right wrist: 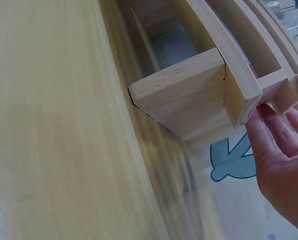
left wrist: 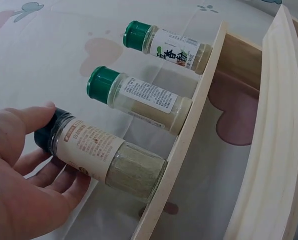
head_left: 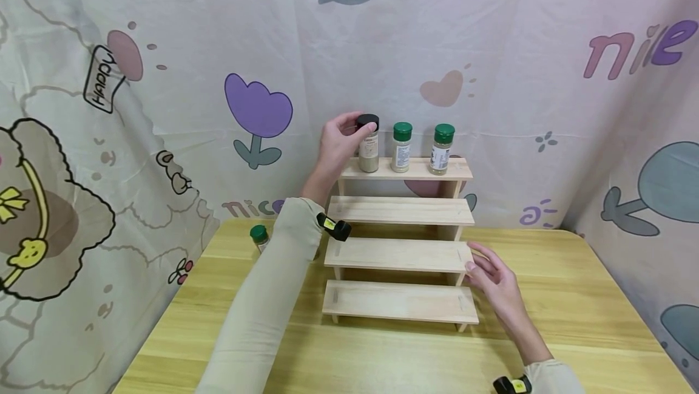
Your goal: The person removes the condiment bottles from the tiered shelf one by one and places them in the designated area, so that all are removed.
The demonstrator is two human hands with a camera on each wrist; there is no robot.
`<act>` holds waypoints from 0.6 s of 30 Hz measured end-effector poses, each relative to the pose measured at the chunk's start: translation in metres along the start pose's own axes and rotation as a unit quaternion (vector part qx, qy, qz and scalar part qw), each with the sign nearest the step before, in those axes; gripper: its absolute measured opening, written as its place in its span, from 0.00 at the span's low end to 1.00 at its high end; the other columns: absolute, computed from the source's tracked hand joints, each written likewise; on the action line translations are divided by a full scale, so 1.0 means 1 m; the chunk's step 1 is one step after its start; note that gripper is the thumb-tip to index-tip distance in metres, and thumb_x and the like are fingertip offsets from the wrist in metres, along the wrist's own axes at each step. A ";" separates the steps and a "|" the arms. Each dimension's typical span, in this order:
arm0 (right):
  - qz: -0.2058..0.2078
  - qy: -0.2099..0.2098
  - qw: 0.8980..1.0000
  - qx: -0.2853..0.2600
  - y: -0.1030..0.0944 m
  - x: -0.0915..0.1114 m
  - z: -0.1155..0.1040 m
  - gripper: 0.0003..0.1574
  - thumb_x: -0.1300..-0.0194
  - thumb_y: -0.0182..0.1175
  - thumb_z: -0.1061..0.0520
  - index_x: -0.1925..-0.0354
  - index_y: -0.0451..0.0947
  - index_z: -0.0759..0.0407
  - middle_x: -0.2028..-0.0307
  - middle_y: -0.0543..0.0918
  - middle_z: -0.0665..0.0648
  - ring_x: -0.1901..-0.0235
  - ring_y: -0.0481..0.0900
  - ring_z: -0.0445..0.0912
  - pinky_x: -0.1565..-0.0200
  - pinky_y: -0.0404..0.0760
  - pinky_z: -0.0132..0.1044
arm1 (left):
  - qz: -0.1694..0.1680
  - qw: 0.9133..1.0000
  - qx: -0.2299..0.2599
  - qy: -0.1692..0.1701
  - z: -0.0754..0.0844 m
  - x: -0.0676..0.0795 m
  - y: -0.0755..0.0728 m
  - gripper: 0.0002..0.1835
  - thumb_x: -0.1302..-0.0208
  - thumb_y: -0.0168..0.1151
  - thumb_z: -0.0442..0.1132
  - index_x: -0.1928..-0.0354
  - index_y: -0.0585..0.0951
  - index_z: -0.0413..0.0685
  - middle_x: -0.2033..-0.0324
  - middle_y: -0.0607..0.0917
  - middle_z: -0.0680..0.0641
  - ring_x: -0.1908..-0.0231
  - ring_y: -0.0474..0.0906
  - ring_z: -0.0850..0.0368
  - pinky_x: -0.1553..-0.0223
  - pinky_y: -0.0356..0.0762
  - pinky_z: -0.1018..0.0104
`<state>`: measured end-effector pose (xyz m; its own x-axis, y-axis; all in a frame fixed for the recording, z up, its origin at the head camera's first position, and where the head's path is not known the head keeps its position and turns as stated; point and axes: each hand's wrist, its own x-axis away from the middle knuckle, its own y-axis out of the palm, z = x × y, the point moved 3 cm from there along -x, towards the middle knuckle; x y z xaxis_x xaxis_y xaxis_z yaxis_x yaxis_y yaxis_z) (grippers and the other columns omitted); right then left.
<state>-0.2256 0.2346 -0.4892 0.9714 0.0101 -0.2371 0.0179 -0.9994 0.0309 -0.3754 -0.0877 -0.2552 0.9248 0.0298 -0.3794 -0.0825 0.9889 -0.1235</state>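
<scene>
Left hand [head_left: 337,146] pinches black-capped jar [head_left: 369,152] between thumb and fingers, upper centre, right hand [head_left: 497,283] grips wooden rack [head_left: 401,254], lower right.

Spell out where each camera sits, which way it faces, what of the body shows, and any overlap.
Head: worn on the head, looking forward and down at the stepped rack; both sleeves, left grip and right grip show.
Left wrist: on that wrist, looking past the left grip at a black-capped jar and two green-capped jars; only the left grip shows.
Right wrist: on that wrist, looking at the rack's end and table; only the right grip shows.
Shared: head and left wrist both show the left grip holding the black-capped jar.
</scene>
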 end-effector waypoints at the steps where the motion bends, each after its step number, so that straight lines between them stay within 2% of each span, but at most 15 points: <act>1: 0.001 0.000 1.000 0.000 0.000 0.000 0.000 0.33 0.23 0.58 0.60 0.26 0.63 0.67 0.45 0.84 0.46 0.49 0.85 0.41 0.51 0.86 0.38 | 0.002 1.000 0.002 -0.002 0.000 0.000 0.000 0.24 0.36 0.74 0.41 0.40 0.83 0.42 0.45 0.84 0.42 0.45 0.80 0.50 0.42 0.78 0.66; 10: -0.003 -0.004 1.000 0.001 0.000 0.000 0.000 0.33 0.23 0.58 0.61 0.26 0.62 0.68 0.45 0.84 0.45 0.49 0.85 0.40 0.51 0.86 0.39 | -0.001 1.000 0.004 -0.008 0.000 0.000 -0.001 0.21 0.37 0.75 0.41 0.44 0.84 0.43 0.48 0.85 0.44 0.46 0.80 0.52 0.42 0.78 0.65; 18: -0.002 0.003 1.000 0.013 -0.001 0.000 -0.001 0.33 0.23 0.58 0.60 0.26 0.62 0.67 0.45 0.83 0.44 0.48 0.84 0.39 0.50 0.86 0.40 | -0.028 0.999 0.025 0.003 0.007 0.010 -0.008 0.20 0.37 0.75 0.41 0.45 0.85 0.45 0.49 0.86 0.45 0.46 0.81 0.52 0.41 0.78 0.62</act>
<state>-0.2254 0.2353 -0.4885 0.9726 0.0141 -0.2322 0.0158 -0.9999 0.0056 -0.3631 -0.0942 -0.2520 0.9250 -0.0267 -0.3791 -0.0115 0.9951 -0.0981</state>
